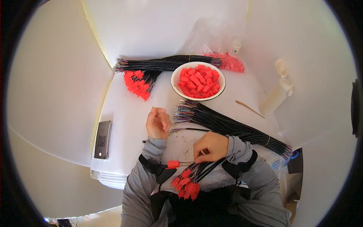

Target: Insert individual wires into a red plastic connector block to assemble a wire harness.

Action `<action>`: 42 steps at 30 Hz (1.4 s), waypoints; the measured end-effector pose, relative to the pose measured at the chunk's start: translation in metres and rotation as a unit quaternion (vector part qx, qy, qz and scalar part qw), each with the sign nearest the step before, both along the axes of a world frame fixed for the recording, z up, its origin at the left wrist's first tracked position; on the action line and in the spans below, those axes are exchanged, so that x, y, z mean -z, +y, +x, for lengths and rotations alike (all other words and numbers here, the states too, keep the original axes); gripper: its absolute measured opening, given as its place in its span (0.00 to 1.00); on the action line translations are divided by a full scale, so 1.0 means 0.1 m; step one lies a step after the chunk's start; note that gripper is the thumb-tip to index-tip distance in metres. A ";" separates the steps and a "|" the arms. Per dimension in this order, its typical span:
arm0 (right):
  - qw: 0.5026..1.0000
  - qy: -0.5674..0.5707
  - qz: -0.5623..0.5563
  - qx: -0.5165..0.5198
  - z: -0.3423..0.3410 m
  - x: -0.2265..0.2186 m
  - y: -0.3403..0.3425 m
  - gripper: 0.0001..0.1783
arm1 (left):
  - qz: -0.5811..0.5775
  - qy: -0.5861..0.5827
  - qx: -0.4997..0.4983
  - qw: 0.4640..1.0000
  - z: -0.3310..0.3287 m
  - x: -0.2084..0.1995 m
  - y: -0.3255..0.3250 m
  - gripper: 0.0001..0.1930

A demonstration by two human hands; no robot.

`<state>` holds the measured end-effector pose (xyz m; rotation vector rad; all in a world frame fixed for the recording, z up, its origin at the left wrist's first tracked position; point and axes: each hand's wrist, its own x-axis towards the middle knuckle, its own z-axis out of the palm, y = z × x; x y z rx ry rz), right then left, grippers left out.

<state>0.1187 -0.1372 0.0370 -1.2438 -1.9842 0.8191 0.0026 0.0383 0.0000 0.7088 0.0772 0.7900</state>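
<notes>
Through the head view I see the left hand (158,123) raised at the centre of the frame, just beside the bare wire ends of a thick cable bundle (234,126). Its fingers curl loosely; I see nothing in them, but their inner side is turned from me, so I cannot tell whether they hold anything.

The right hand (211,146) sits right of centre, knuckles up, over a smaller bunch of black cables (211,169). Its fingers are bent close together where thin wires from a single red plug (173,164) run under them. The contact is hidden, so I cannot tell whether they are clamped on those wires. More red plugs (191,190) hang at the lower centre, near the body, perhaps so that the plugged ends stay together.

The thick bundle slants toward the lower right with its loose ends facing the hands, I judge so single cables come away easily. The white bowl (172,83) of red pieces (198,81) stands at upper centre, presumably for easy reach. A phone (102,140) lies at the left, well apart from the cables, probably to keep it out of the way.
</notes>
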 end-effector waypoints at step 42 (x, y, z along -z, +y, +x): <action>0.819 -0.339 0.120 0.448 0.60 -0.14 0.77 0.09 | 0.118 0.107 -0.214 0.964 0.03 0.09 -0.05 0.14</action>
